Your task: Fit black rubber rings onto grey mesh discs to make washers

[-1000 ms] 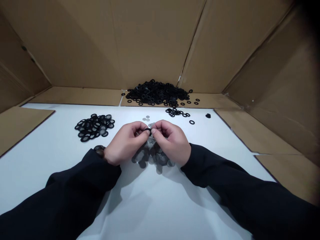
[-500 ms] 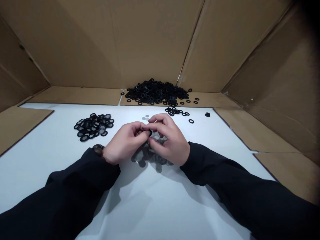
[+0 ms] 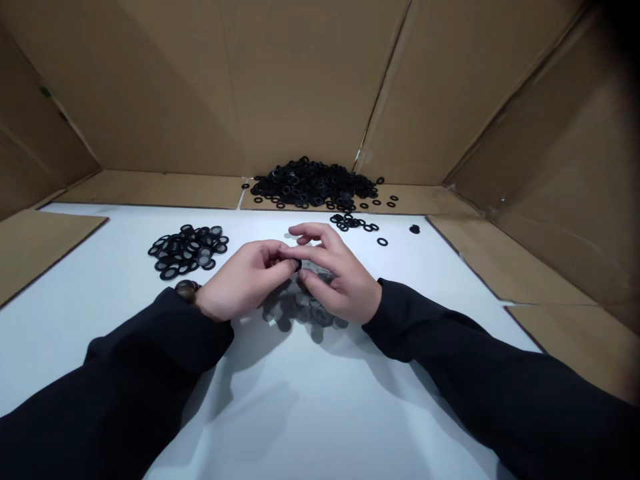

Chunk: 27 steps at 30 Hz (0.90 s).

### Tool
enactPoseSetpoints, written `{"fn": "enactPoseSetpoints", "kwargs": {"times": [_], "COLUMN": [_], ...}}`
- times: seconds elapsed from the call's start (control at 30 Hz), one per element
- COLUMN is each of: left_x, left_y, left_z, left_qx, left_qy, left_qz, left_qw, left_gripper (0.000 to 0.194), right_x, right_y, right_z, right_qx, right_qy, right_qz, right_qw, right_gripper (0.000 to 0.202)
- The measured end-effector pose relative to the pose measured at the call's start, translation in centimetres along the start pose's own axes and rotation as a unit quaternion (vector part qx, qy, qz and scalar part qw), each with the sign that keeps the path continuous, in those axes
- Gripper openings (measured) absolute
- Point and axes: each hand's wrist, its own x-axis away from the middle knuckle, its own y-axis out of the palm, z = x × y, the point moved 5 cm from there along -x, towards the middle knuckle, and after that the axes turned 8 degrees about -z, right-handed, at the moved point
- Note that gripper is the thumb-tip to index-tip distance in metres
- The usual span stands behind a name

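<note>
- A black ring (image 3: pixel 299 265) sits between the two hands, just above a spread of grey discs; only its edge shows past the thumb, so whether a disc is in it I cannot tell
- The left hand (image 3: pixel 240 280) pinches this ring between thumb and bent fingers, palm turned inward
- The right hand (image 3: pixel 343 280) has a released grip: thumb and forefinger stand apart, the forefinger reaching across to the left hand's fingertips, the thumb tip just beside the ring (touching it or not, I cannot tell)
- The grey discs (image 3: pixel 320 317) lie overlapping on the white tabletop (image 3: pixel 310 413), below and between the hands, partly covered by the right one
- A pile of ringed discs (image 3: pixel 187 250), black rims around grey middles, lies beyond the left hand and off to its left
- Past the right hand is a small cluster of rings (image 3: pixel 344 223), with a single ring (image 3: pixel 383 245) near it and a small dark piece (image 3: pixel 415 229) farther right
- At the back, a large heap of black rings (image 3: pixel 315 183) rests on a cardboard strip (image 3: pixel 150 188) against the cardboard wall (image 3: pixel 150 87)
- Dark sleeves (image 3: pixel 460 360) cover both forearms, and a beaded bracelet (image 3: pixel 187 290) circles the left wrist
</note>
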Motion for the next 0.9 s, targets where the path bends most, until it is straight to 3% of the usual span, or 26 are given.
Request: {"fn": "enactPoseSetpoints", "kwargs": {"times": [0.13, 0.23, 0.47, 0.53, 0.6, 0.63, 0.7, 0.8, 0.9], "left_x": [0.2, 0.5, 1.6, 1.9, 2.4, 2.9, 4.3, 5.9, 6.4], "left_y": [-0.3, -0.5, -2.7, -4.1, -6.3, -7.7, -10.1, -11.8, -11.8], "left_z": [0.5, 0.9, 1.6, 2.0, 3.0, 3.9, 5.3, 6.3, 6.6], "left_qx": [-0.007, -0.031, -0.050, -0.013, 0.037, 0.074, 0.177, 0.310, 0.329], "left_qy": [0.000, -0.017, -0.048, -0.051, -0.008, 0.059, 0.189, 0.276, 0.266], "left_qz": [-0.006, -0.044, -0.118, -0.082, 0.013, 0.084, 0.178, 0.181, 0.159], "left_qw": [1.000, 0.998, 0.991, 0.995, 0.999, 0.992, 0.949, 0.892, 0.892], "left_gripper": [0.020, 0.020, 0.009, 0.009, 0.008, 0.009, 0.019, 0.022, 0.018], "right_x": [-0.2, -0.3, -1.0, -1.4, -1.8, -2.0, -2.6, -3.5, -4.4], "right_y": [-0.1, -0.3, 0.3, 0.1, -0.4, -0.5, -0.2, 1.4, 3.7], "right_z": [-0.1, -0.1, -1.9, -2.3, -2.6, -2.6, -2.8, -3.1, -3.5], "right_qx": [0.005, 0.009, -0.028, -0.037, -0.042, -0.042, -0.028, 0.019, 0.074], "right_qy": [0.028, 0.039, -0.013, 0.014, 0.058, 0.080, 0.104, 0.100, 0.093], "right_qz": [0.031, 0.039, -0.081, -0.064, -0.009, 0.012, 0.011, -0.088, -0.208], "right_qw": [0.999, 0.998, 0.996, 0.997, 0.997, 0.996, 0.994, 0.991, 0.971], "right_gripper": [0.037, 0.026, 0.030, 0.036, 0.040, 0.038, 0.031, 0.024, 0.025]}}
